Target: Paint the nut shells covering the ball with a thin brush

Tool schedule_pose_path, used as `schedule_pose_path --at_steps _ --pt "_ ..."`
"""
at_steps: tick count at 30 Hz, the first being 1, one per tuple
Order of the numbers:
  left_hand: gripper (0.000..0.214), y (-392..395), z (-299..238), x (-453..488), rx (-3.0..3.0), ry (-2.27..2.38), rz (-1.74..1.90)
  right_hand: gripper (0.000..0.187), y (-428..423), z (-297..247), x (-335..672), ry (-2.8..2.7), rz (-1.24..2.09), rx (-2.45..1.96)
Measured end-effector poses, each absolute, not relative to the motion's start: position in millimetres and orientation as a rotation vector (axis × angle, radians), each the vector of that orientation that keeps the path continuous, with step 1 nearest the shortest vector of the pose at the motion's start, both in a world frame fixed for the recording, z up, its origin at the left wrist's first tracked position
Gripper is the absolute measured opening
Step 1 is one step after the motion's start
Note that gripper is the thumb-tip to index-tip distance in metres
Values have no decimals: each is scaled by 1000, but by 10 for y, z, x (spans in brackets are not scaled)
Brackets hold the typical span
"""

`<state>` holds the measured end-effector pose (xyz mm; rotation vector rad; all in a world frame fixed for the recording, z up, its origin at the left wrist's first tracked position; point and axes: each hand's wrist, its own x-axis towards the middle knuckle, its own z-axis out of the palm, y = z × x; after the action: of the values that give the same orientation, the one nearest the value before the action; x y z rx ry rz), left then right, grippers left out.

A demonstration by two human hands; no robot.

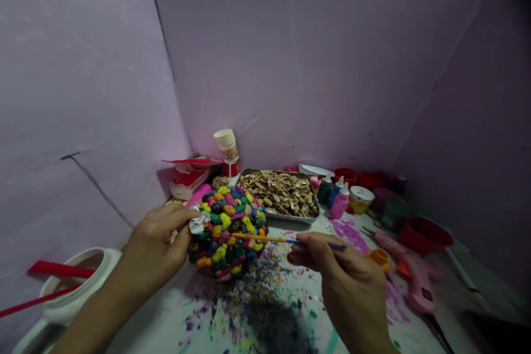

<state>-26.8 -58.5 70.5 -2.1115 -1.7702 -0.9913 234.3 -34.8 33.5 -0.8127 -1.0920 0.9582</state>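
Observation:
A round ball (pixel 232 227) covered in peanut shells painted many colours stands over the paint-spattered table. At its left side my left hand (pixel 160 243) is closed, pinching a crumpled white tissue (pixel 199 222) against the shells. I cannot tell whether those fingers also grip the ball itself. My right hand (pixel 342 282) is closed around a thin paintbrush (pixel 276 239) with a blue and yellow-orange handle. The brush points left, and its tip meets the front of the ball.
Behind the ball lies a metal tray (pixel 296 220) of peanut shells. Stacked paper cups (pixel 229 149) and a tissue pack (pixel 188 182) stand back left. Rightward are paint bottles (pixel 340 202), a red bowl (pixel 425 235) and a pink glue gun (pixel 415 271). A white jug (pixel 103 265) is front left.

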Motion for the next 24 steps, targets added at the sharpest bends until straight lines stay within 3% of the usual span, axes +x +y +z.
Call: schedule_pose_path --at_steps 4,7,15,24 --pt "24 -585 706 -271 -2124 -1790 -1000 36 -203 332 2320 -719 1274 -899" --pt "24 -581 703 -272 -2112 -1794 -1002 44 -135 320 2297 -600 1392 -902" --pt "23 -571 711 -256 -2105 -1775 -1040 46 -102 272 2231 -497 1550 -880" --pt "24 -557 784 -277 -2045 -1836 -1020 44 -73 412 2409 -607 1363 -875"
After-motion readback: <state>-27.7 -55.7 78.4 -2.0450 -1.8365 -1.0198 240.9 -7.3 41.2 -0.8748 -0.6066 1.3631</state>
